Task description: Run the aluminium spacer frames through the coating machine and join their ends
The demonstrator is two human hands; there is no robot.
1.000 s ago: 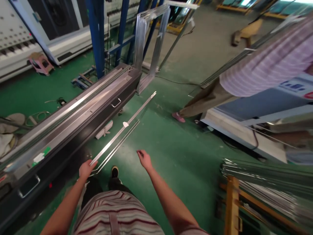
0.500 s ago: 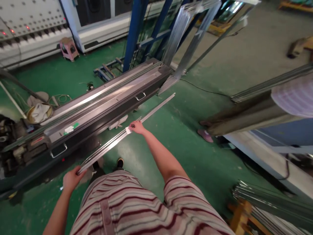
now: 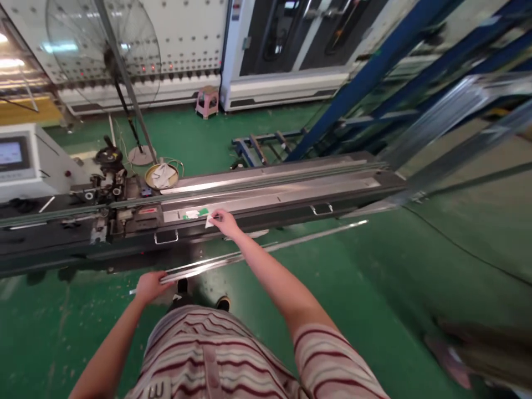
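Observation:
My left hand [image 3: 150,287] is closed round the near end of several long, thin metal strips [image 3: 203,268], which stretch away to the right above the green floor. Between the fingertips of my right hand [image 3: 224,223] is a small white label [image 3: 208,220]. That hand is off the strips, over the front edge of the long machine bed [image 3: 257,206]. Just left of it, white and green stickers [image 3: 195,214] lie on the bed. My right forearm hides part of the strips.
A machine with a screen [image 3: 14,155] stands at the left, near a bowl with white cloth [image 3: 162,175]. Beyond are a pink stool [image 3: 206,102] and a fan [image 3: 108,61]. Blue frames [image 3: 353,83] rise at right. Another person's foot [image 3: 449,360] shows at lower right.
My right hand has left the strips with the white label and moved to the machine bed. My left hand still grips the strips. The view has turned left.

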